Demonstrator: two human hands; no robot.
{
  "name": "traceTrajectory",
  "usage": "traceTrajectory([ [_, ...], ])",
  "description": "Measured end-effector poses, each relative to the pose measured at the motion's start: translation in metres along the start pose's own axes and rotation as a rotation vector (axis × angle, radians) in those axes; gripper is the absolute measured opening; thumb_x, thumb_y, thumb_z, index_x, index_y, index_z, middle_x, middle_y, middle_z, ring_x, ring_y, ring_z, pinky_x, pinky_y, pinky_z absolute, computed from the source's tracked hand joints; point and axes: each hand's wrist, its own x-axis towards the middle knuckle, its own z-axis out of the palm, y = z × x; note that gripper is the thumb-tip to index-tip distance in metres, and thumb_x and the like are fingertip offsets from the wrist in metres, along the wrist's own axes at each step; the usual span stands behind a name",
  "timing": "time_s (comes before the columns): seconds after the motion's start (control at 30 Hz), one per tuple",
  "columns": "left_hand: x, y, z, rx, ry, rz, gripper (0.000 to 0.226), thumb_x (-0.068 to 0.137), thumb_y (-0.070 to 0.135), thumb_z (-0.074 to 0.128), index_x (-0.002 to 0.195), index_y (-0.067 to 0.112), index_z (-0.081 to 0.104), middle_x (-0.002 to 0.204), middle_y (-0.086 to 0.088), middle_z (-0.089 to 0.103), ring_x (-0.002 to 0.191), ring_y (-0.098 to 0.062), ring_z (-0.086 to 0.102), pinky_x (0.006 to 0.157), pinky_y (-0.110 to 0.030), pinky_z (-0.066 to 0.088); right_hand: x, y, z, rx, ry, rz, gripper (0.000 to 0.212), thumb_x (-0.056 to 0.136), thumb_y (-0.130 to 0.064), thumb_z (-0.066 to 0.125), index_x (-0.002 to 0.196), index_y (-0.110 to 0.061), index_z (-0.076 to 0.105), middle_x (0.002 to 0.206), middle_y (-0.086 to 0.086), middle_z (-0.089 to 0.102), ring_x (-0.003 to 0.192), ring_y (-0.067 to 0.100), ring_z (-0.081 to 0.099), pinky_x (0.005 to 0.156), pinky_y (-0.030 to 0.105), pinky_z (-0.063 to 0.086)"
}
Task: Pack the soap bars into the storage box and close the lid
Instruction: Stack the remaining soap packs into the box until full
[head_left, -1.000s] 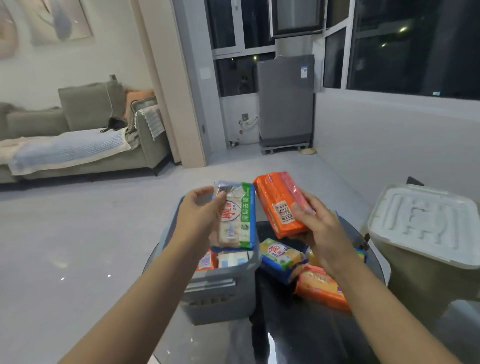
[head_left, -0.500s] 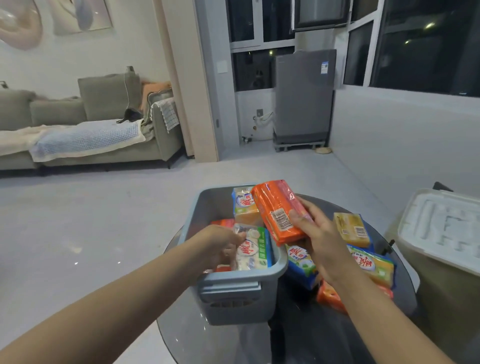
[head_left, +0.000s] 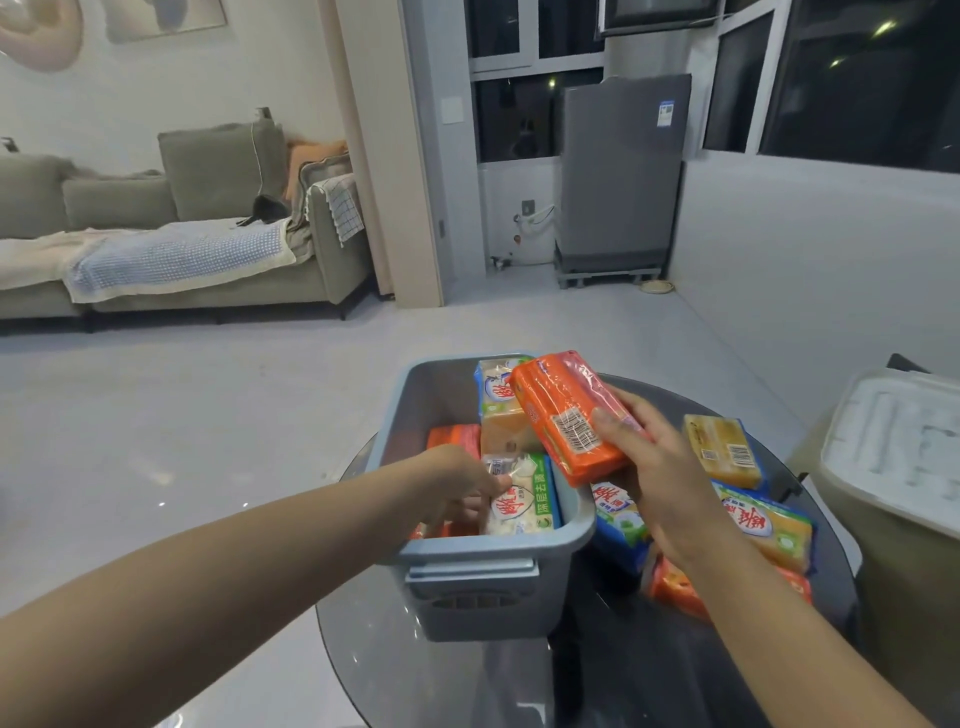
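A grey-blue storage box (head_left: 483, 582) stands on a round dark glass table (head_left: 597, 670). My left hand (head_left: 460, 491) reaches inside the box and holds a white and green soap bar (head_left: 524, 499) against the near wall. Beside it in the box lie an orange bar (head_left: 454, 436) and a yellow bar (head_left: 501, 410). My right hand (head_left: 660, 483) grips an orange soap bar (head_left: 566, 415) tilted above the box's right rim. Several wrapped bars lie on the table right of the box, among them a yellow bar (head_left: 722, 449) and a blue-edged bar (head_left: 763, 525).
The white lid (head_left: 898, 447) rests on a beige bin at the right, off the table. A grey sofa (head_left: 171, 244) stands far left across the pale floor and a grey appliance (head_left: 621, 176) stands by the windows.
My left hand has lowered the white and green bar from above the box down into it. My right hand keeps the orange bar raised, now nearer the box's right rim.
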Motion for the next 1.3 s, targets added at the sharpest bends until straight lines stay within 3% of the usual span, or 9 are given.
traceTrajectory([
  [0.1, 0.0, -0.003, -0.001, -0.017, -0.037, 0.031, 0.029, 0.085, 0.029, 0.067, 0.096, 0.004, 0.056, 0.075, -0.011, 0.067, 0.11, -0.024, 0.064, 0.111, -0.046, 0.036, -0.002, -0.002, 0.001, -0.032, 0.007, -0.007, 0.038, 0.085, -0.036, 0.057, 0.121, -0.033, 0.047, 0.113, -0.002, 0.06, 0.098, 0.016, 0.064, 0.072, 0.026, 0.054],
  [0.2, -0.002, -0.004, -0.002, -0.041, 0.04, 0.122, 0.042, 0.084, 0.042, 0.064, 0.105, 0.006, 0.059, 0.09, -0.012, 0.07, 0.106, -0.026, 0.066, 0.08, -0.033, 0.053, -0.006, -0.005, 0.003, -0.066, -0.003, -0.034, 0.031, 0.085, -0.036, 0.057, 0.115, -0.039, 0.046, 0.107, -0.008, 0.061, 0.088, 0.009, 0.066, 0.058, 0.015, 0.052],
  [0.33, -0.006, -0.005, -0.008, -0.164, 0.227, 0.409, 0.041, 0.089, 0.042, 0.056, 0.117, 0.011, 0.059, 0.09, 0.002, 0.059, 0.082, -0.013, 0.057, 0.074, -0.03, 0.045, -0.01, -0.006, 0.009, -0.123, 0.008, -0.065, 0.032, 0.086, -0.038, 0.055, 0.115, -0.042, 0.043, 0.106, -0.012, 0.06, 0.085, 0.005, 0.065, 0.052, 0.009, 0.049],
  [0.57, -0.031, -0.009, -0.017, -0.489, -0.08, 0.583, 0.06, 0.067, 0.06, 0.06, 0.105, 0.014, 0.063, 0.1, -0.007, 0.074, 0.093, -0.022, 0.072, 0.078, -0.034, 0.059, -0.019, -0.001, 0.027, -0.173, -0.021, -0.074, 0.04, 0.086, -0.048, 0.046, 0.125, -0.044, 0.038, 0.108, -0.017, 0.057, 0.084, -0.001, 0.065, 0.055, 0.01, 0.051],
  [0.67, -0.039, -0.009, -0.017, -0.558, -0.182, 0.639, 0.049, 0.072, 0.045, 0.067, 0.11, 0.014, 0.06, 0.095, -0.006, 0.076, 0.092, -0.025, 0.073, 0.073, -0.034, 0.06, -0.024, 0.001, 0.034, -0.18, -0.032, -0.087, 0.044, 0.081, -0.054, 0.043, 0.124, -0.045, 0.035, 0.111, -0.013, 0.058, 0.084, -0.006, 0.065, 0.055, 0.007, 0.049],
  [0.77, -0.038, -0.011, -0.017, -0.606, -0.146, 0.634, 0.036, 0.083, 0.025, 0.068, 0.115, 0.014, 0.057, 0.089, -0.006, 0.077, 0.085, -0.025, 0.074, 0.063, -0.031, 0.06, -0.026, 0.001, 0.037, -0.284, -0.024, -0.079, 0.049, 0.084, -0.054, 0.041, 0.131, -0.04, 0.037, 0.121, -0.003, 0.05, 0.095, 0.004, 0.062, 0.059, 0.009, 0.051],
  [0.9, -0.033, -0.015, -0.026, -0.509, -0.131, 0.505, 0.014, 0.088, 0.021, 0.063, 0.1, 0.014, 0.062, 0.079, -0.005, 0.078, 0.075, -0.022, 0.075, 0.057, -0.029, 0.059, -0.024, 0.007, 0.035, -0.515, 0.012, -0.111, 0.049, 0.088, -0.045, 0.048, 0.135, -0.031, 0.04, 0.115, -0.011, 0.036, 0.12, 0.008, 0.036, 0.094, 0.026, 0.044],
  [1.1, -0.019, -0.02, -0.02, -0.27, -0.118, 0.32, 0.03, 0.086, 0.02, 0.066, 0.11, 0.001, 0.062, 0.089, -0.013, 0.075, 0.075, -0.023, 0.073, 0.075, -0.035, 0.06, -0.02, 0.015, 0.031, -0.51, 0.041, -0.064, 0.04, 0.093, -0.022, 0.051, 0.132, -0.026, 0.045, 0.121, -0.009, 0.034, 0.115, 0.004, 0.041, 0.053, 0.003, 0.043],
  [1.3, -0.013, -0.013, -0.015, -0.112, -0.005, 0.319, 0.03, 0.082, 0.026, 0.07, 0.104, 0.005, 0.065, 0.087, -0.008, 0.076, 0.069, -0.018, 0.074, 0.066, -0.026, 0.06, -0.018, 0.02, 0.03, -0.541, 0.059, -0.093, 0.041, 0.094, -0.02, 0.048, 0.134, -0.028, 0.042, 0.117, -0.013, 0.031, 0.116, 0.009, 0.046, 0.056, 0.003, 0.044],
])
